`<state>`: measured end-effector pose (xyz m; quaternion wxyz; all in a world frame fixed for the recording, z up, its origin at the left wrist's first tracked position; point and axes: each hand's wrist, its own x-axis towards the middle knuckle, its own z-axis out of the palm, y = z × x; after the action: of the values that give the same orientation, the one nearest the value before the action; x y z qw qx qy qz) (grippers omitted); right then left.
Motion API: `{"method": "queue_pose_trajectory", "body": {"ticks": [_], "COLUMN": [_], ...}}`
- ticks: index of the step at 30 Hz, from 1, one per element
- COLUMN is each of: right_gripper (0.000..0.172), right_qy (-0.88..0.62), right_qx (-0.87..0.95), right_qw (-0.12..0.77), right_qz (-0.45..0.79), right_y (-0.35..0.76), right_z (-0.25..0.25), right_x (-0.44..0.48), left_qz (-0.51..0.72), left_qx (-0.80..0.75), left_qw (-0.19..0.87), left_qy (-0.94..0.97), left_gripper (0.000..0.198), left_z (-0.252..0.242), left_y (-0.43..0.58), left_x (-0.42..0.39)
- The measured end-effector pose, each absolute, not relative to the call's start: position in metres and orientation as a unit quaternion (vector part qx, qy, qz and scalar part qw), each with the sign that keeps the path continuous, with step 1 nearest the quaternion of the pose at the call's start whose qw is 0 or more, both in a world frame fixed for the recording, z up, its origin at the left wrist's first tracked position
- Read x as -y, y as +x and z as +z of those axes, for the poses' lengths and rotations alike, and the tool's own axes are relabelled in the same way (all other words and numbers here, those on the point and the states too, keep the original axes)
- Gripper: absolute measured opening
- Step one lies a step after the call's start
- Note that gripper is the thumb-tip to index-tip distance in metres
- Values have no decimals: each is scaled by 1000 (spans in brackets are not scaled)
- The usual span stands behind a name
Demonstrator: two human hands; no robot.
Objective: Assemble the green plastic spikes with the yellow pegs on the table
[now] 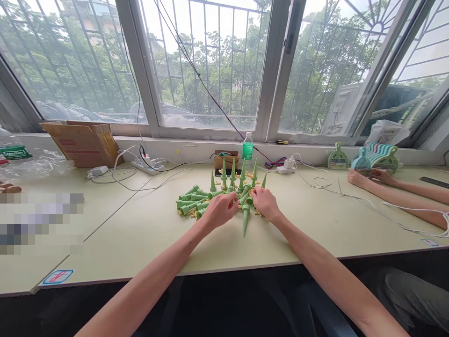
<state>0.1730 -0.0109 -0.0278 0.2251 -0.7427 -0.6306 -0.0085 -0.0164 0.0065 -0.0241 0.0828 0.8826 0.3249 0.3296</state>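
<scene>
Currently at work over a heap of green spikes [191,204] with small yellow fittings [192,214], mid-table [140,238]. Left hand [220,209] at the heap's seven o'clock, curled; right hand [265,202] at three o'clock, bent down among the pieces. Cannot tell, for either, whether pinching a spike or merely touching. Can see upright spikes [233,174] at twelve, more lying at nine, plus a lone spike [245,222] at five, tip pointing to six. Farther off, at one o'clock, a green-labelled bottle [247,150]; at two, a co-worker's hands [358,178] at a teal dustpan [361,161].
</scene>
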Motion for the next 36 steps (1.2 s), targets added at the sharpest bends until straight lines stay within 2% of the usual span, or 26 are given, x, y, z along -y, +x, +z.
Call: {"method": "queue_pose_trajectory", "body": {"ticks": [2, 5, 9, 13, 17, 21, 26, 36], "right_gripper": [21, 21, 22, 23, 21, 22, 24, 22], "right_qy": [-744, -743, -744, -745, -743, -711, -570, -521], "right_qx": [630, 630, 628, 627, 624, 631, 696, 707], "right_qw": [225, 226, 227, 227, 242, 309, 434, 465], "right_qz": [-8, -10, -10, -8, -5, -8, 49, 112], "right_y": [173, 174, 174, 173, 172, 172, 166, 161], "right_z": [-28, -29, -30, -28, -27, -27, -26, -26], "right_x": [10, 10, 10, 11, 12, 12, 15, 20], "left_qz": [390, 443, 398, 326, 319, 338, 379, 403], "left_qx": [-357, -377, -372, -351, -341, -358, -361, -381], "left_qw": [86, 97, 144, 143, 146, 205, 322, 377], "left_qy": [844, 807, 826, 866, 872, 846, 789, 742], "left_gripper": [10, 17, 32, 14, 22, 22, 25, 24], "left_z": [-22, -20, -24, -31, -32, -29, -25, -21], "left_y": [-17, -18, -18, -16, -16, -15, -14, -13], "left_x": [-9, -12, -15, -16, -16, -17, -15, -12]}}
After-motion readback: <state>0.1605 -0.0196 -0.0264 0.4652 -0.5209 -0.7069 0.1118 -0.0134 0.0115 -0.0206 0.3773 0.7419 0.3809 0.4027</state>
